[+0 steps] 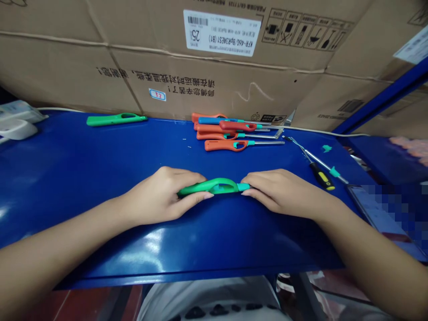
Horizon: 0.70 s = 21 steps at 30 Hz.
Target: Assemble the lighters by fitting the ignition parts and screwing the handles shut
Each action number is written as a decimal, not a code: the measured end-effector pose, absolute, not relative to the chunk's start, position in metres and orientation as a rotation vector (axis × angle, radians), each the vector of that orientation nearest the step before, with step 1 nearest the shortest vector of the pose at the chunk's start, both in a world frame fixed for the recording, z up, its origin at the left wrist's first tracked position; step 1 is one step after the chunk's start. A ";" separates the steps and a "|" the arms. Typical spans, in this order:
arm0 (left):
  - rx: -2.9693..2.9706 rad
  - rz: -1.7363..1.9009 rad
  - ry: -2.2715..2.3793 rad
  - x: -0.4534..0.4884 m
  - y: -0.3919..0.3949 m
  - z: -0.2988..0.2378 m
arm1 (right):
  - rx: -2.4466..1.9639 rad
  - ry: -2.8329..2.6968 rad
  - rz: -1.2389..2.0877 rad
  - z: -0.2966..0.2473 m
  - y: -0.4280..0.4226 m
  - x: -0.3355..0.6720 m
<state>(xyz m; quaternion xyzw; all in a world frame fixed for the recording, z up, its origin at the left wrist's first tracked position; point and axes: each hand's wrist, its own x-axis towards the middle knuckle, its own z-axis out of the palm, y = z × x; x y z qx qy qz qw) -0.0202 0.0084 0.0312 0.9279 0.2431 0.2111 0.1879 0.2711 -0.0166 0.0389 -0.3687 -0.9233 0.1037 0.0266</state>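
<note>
A green long-nosed lighter [217, 185] lies level between my two hands, just above or on the blue tabletop. My left hand [167, 194] is closed round the rear of its handle, thumb and fingers on either side. With thumb and fingertips, my right hand [281, 189] pinches the front end by the teal collar, and the metal nozzle is hidden in its grip. Beyond them sits a group of orange, red and blue lighters [227, 145] with silver nozzles pointing right. A separate green lighter body [115, 119], with no nozzle showing, rests at the back left.
Right of my hands are a black and yellow screwdriver [321, 176], a loose metal nozzle with a teal collar [329, 168] and a teal scrap [327, 148]. A large cardboard box [127, 58] walls off the back. White objects [20, 120] stand far left. A phone-like screen [377, 209] lies right.
</note>
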 end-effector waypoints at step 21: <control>1.636 0.360 0.817 -0.009 0.007 0.018 | -1.066 -2.929 -0.185 0.022 -0.027 0.254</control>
